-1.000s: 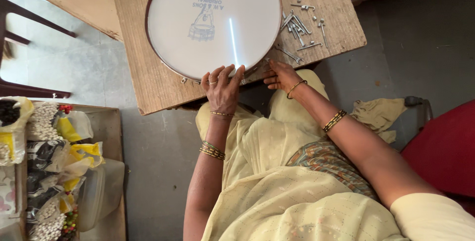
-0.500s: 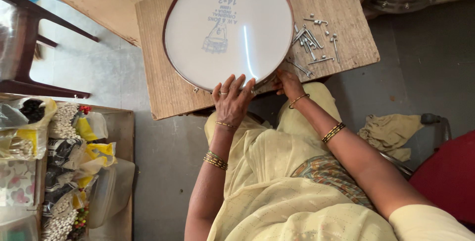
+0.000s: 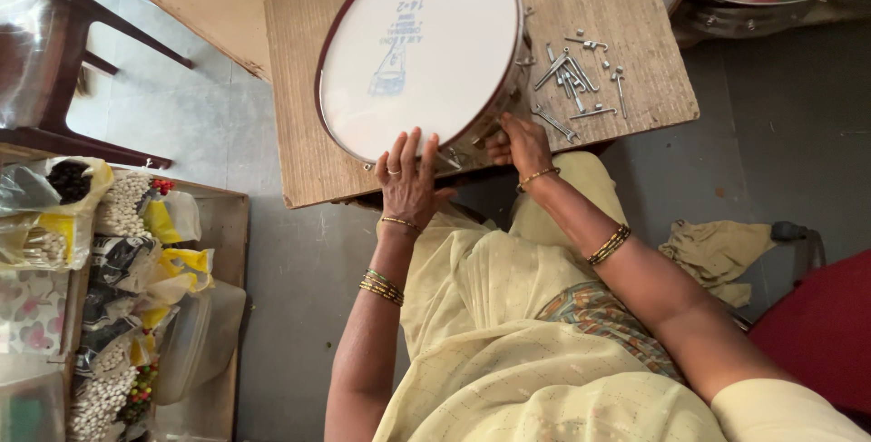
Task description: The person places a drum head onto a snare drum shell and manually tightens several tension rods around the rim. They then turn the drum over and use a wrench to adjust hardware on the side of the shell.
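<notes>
fig.: left hand [image 3: 408,181] flat, ungripping on drum [image 3: 419,50] atop wooden board [image 3: 626,6]; right hand [image 3: 519,140] prob. pinching rim hardware w/ fingers; drum could slide, scattering nearby bolts [image 3: 579,79].

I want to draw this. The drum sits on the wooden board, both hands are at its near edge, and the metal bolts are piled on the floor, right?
Not quite. The head view shows the bolts lying on the board beside the drum, not on the floor. The left hand and right hand are at its near edge.
</notes>
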